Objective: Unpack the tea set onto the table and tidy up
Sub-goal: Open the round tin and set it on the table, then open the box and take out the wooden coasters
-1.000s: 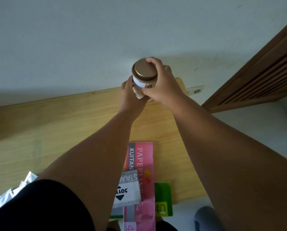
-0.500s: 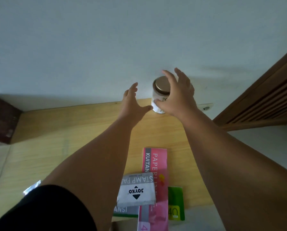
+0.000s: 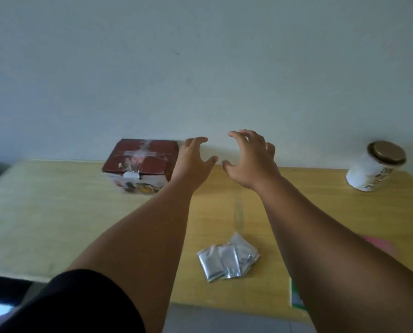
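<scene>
Just right of the red-brown box [image 3: 140,162] on the wooden table [image 3: 56,212], a person's left hand [image 3: 193,157] and right hand [image 3: 248,159] hover empty, fingers spread and loosely curved. Far right of the box sits a lidded white jar [image 3: 373,169], its contents hidden; foil sachets [image 3: 227,260] lie nearer the person.

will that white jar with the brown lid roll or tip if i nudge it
The white jar is round-sided, so once knocked over it would probably roll, and it stands near the table's right edge. It looks taller than wide, so a push near the brown lid may tip it; pushed low, it likely slides.
</scene>
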